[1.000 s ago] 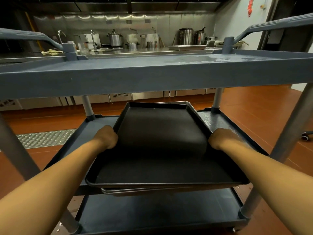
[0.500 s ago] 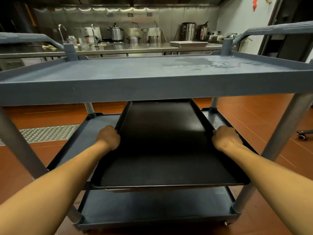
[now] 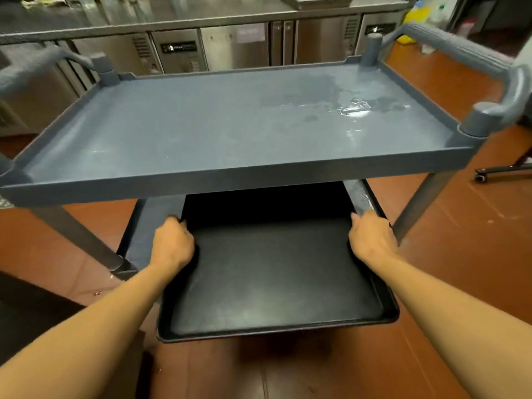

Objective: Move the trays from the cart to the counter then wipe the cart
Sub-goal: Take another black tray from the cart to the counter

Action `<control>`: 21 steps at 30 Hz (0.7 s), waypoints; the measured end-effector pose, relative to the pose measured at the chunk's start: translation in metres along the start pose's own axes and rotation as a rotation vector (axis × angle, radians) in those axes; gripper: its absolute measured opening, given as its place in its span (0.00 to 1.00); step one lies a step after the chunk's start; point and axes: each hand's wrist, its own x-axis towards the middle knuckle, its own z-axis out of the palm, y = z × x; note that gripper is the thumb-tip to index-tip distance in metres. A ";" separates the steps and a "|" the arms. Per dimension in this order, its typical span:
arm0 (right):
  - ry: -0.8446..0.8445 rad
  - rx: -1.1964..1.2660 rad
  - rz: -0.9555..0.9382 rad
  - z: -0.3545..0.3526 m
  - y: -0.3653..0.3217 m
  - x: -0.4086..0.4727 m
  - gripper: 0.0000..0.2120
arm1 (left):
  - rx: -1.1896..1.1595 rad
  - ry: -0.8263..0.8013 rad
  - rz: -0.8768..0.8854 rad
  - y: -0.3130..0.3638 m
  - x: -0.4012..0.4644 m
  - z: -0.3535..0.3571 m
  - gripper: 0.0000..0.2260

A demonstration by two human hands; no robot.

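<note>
While the black tray [image 3: 270, 272] is only partly drawn out from under the cart's top shelf [image 3: 218, 131], the job looks to be in its early half: no wiping has begun, and no cloth shows anywhere.

On the left, the left hand [image 3: 172, 243] is closed over the tray's left rim, fingers curled down around the edge and hidden from above. Just beyond it a strip of the middle shelf [image 3: 157, 217] shows, grey and bare beside the tray.

In the middle, the tray sticks out toward the near side, its near end hanging past the shelf over the red floor [image 3: 449, 254], its far end lost in shadow under the top shelf. Whether another tray lies beneath it cannot be told from here. The top shelf carries no tray at all, so that level seems already cleared, or never held any.

Toward the right, a wet patch [image 3: 354, 108] glistens on the top shelf near its far right corner, which the wipe will have to take up. The right hand [image 3: 371, 240] grips the tray's right rim in the same way, fingers wrapped on the edge.

At the far side stands the steel counter [image 3: 201, 12], well apart from the tray, with a flat metal pan [image 3: 316, 1] on it to the right. Still to do, by my reckoning: carry this tray there, then wipe the cart.
</note>
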 end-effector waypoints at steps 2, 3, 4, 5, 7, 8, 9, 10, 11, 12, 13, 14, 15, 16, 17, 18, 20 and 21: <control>-0.056 -0.003 0.028 -0.018 0.004 -0.024 0.20 | -0.014 -0.039 -0.048 0.001 -0.028 -0.018 0.11; -0.074 -0.009 0.034 -0.028 0.006 -0.037 0.19 | -0.023 -0.067 -0.073 0.002 -0.043 -0.027 0.11; -0.088 -0.021 0.046 -0.037 0.008 -0.049 0.19 | -0.029 -0.091 -0.110 0.004 -0.058 -0.037 0.11; -0.109 -0.033 0.059 -0.048 0.011 -0.062 0.19 | -0.030 -0.115 -0.158 0.006 -0.072 -0.047 0.11; -0.149 -0.044 0.063 -0.065 0.016 -0.085 0.17 | -0.034 -0.162 -0.224 0.006 -0.099 -0.062 0.12; -0.168 -0.049 0.067 -0.076 0.018 -0.098 0.16 | -0.040 -0.185 -0.250 0.006 -0.112 -0.070 0.13; -0.186 -0.055 0.075 -0.085 0.020 -0.110 0.15 | -0.046 -0.204 -0.273 0.005 -0.126 -0.077 0.14; -0.203 -0.063 0.084 -0.095 0.023 -0.122 0.14 | -0.047 -0.224 -0.293 0.005 -0.140 -0.085 0.15; -0.217 -0.073 0.090 -0.105 0.026 -0.135 0.14 | -0.048 -0.242 -0.312 0.006 -0.154 -0.093 0.15; -0.231 -0.084 0.096 -0.113 0.029 -0.145 0.13 | -0.050 -0.263 -0.330 0.006 -0.167 -0.099 0.15; -0.246 -0.097 0.098 -0.119 0.032 -0.155 0.13 | -0.054 -0.289 -0.352 0.007 -0.179 -0.106 0.14; -0.257 -0.104 0.103 -0.126 0.035 -0.164 0.14 | -0.061 -0.312 -0.368 0.008 -0.190 -0.112 0.14; -0.263 -0.108 0.110 -0.130 0.038 -0.172 0.14 | -0.069 -0.324 -0.379 0.009 -0.200 -0.116 0.14; -0.266 -0.112 0.112 -0.134 0.042 -0.179 0.15 | -0.076 -0.327 -0.387 0.009 -0.209 -0.120 0.15; -0.266 -0.113 0.113 -0.137 0.046 -0.187 0.16 | -0.078 -0.327 -0.389 0.009 -0.218 -0.124 0.15; -0.266 -0.114 0.118 -0.144 0.049 -0.196 0.16 | -0.069 -0.331 -0.379 0.011 -0.228 -0.128 0.16; -0.272 -0.119 0.130 -0.155 0.054 -0.213 0.16 | -0.042 -0.329 -0.370 0.013 -0.244 -0.135 0.16; -0.268 -0.118 0.139 -0.162 0.056 -0.223 0.16 | -0.030 -0.330 -0.359 0.015 -0.251 -0.139 0.16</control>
